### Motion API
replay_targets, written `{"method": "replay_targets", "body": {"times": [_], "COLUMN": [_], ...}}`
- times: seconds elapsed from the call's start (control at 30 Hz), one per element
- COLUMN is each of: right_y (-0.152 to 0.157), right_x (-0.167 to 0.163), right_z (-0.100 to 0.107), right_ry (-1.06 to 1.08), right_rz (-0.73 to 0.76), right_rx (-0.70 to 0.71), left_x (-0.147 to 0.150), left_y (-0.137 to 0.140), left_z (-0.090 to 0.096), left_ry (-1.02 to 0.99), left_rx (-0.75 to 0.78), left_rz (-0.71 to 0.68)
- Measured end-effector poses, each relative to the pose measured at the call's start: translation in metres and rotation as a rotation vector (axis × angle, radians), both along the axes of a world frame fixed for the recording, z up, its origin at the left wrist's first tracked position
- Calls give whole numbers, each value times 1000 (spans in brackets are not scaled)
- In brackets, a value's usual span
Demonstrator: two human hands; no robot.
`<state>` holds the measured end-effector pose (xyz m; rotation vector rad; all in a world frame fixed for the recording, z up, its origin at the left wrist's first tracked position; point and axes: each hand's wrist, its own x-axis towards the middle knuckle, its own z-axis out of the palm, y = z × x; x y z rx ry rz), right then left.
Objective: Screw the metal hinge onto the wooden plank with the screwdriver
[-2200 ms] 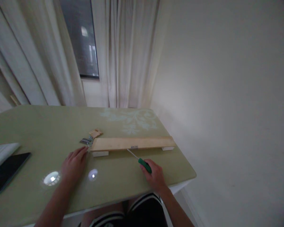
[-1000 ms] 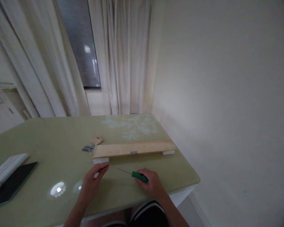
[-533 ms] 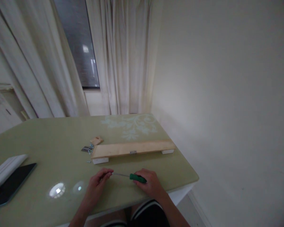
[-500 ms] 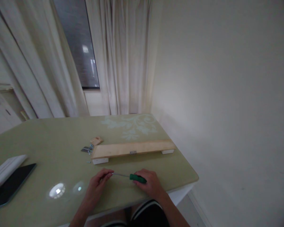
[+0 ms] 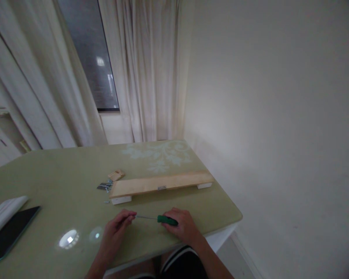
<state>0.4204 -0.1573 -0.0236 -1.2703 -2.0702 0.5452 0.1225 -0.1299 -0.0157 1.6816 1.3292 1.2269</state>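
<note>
My right hand (image 5: pixel 182 224) is wrapped round the green handle of a screwdriver (image 5: pixel 166 220). Its thin metal shaft points left, level above the table's near part. At the shaft's far end my left hand (image 5: pixel 116 226) is closed in a pinch. Whether those fingers hold the tip itself or a small part against it is too small to tell. Just beyond both hands lies a long light-wood board (image 5: pixel 163 184), raised on white blocks (image 5: pixel 121 200) near its ends. A small metal plate (image 5: pixel 161 188) sits on the board's front edge.
Left of the board are several loose screws (image 5: pixel 108 185), a dark flat piece (image 5: pixel 101 186) and small wooden pieces (image 5: pixel 116 175). A black tablet-like slab (image 5: pixel 14 232) and a white object (image 5: pixel 7 213) lie far left. The wall (image 5: pixel 264 135) borders the table's right side.
The view has turned slightly, so the scene sits a little further left. Both hands stay at the screwdriver with nearly the same grip.
</note>
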Motion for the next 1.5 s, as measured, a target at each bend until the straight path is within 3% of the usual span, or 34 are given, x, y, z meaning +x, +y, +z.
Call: {"method": "replay_targets", "body": {"times": [0.4,0.53,0.73,0.93,1.07,1.17,1.23,1.37,1.5], "right_y": [0,-2,-2,2,5,8,14,35,65], "right_x": [4,5,4,6,16,38,56,80,64], "right_z": [-6,-2,-1,-5,5,25,52,134,214], "right_ry": [-101,-70,58,294,356,252,105,-367,-903], "right_rz": [15,15,-7,-225,-304,-361,-354,-238,-122], "right_rx": [31,34,13,24,-3,2,-7,-69,-72], "left_x": [0,-4,0,27,52,73,86,108,119], "left_y": [6,5,12,51,90,118,133,146,144], "left_z": [-6,-7,-12,26,55,62,61,50,35], "left_ry": [86,88,53,112,192,302,351,334,270], "left_rx": [69,60,163,293,349,398,396,350,293], "left_rz": [-64,-124,-86,-279,-449,-525,-532,-471,-400]}}
